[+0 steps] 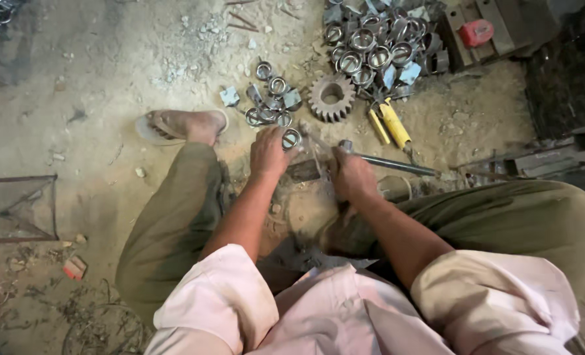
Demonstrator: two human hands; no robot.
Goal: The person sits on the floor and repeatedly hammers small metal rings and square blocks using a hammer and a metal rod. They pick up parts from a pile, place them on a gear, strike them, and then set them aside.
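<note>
I squat on a dusty floor and look down between my knees. My left hand point(269, 152) is closed on a small metal ring piece point(291, 139), holding it over a dark metal block point(303, 171). Gripped in my right hand point(350, 174) is a metal tool whose long steel handle point(391, 164) runs off to the right. Its head sits just above my fingers, close to the ring piece. A few more ring pieces point(270, 102) lie on the ground beyond my left hand, beside a rusty toothed gear point(332, 97).
A big heap of ring pieces point(378, 46) lies at top centre. Yellow-handled pliers point(391, 125) rest below it. My sandalled foot point(180, 126) is at the left. A wire frame point(16, 207) stands far left, dark machinery point(562, 158) at the right, a red object point(476, 31) top right.
</note>
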